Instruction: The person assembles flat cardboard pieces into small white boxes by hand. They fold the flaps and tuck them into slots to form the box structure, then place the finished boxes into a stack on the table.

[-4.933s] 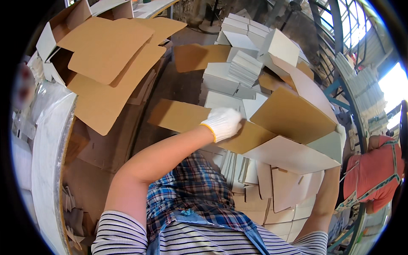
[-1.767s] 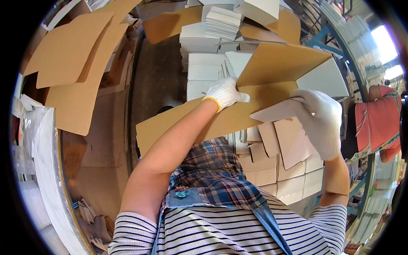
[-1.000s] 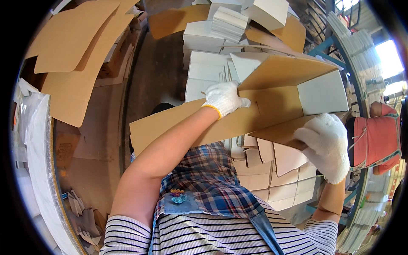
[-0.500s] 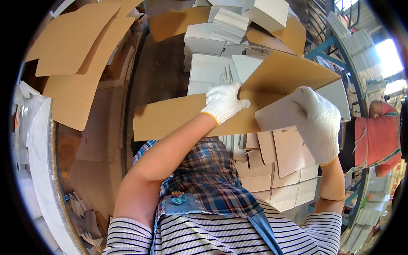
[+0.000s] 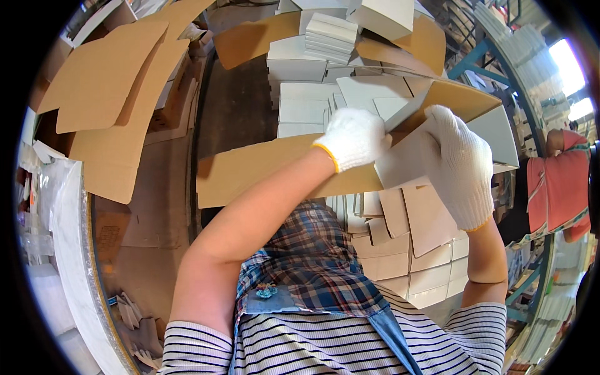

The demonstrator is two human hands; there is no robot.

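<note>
A partly folded cardboard box, brown inside and white outside, lies in front of me. Its long brown flap stretches to the left under my left forearm. My left hand, in a white knitted glove, is closed at the edge of a raised side flap; its fingertips are partly hidden. My right hand, gloved likewise, bends its fingers over the near white panel at the box's right end. The fingertips there are hidden inside the box.
White boxes and a stack of folded white pieces are beyond the box. Large brown cardboard sheets stand at the left. Stacked cartons are by my right side. A person in a red top is at the right.
My left hand has moved right along the box, from the long flap to the side flap, which has swung inward. The right hand has shifted slightly up and left, still at the near panel.
</note>
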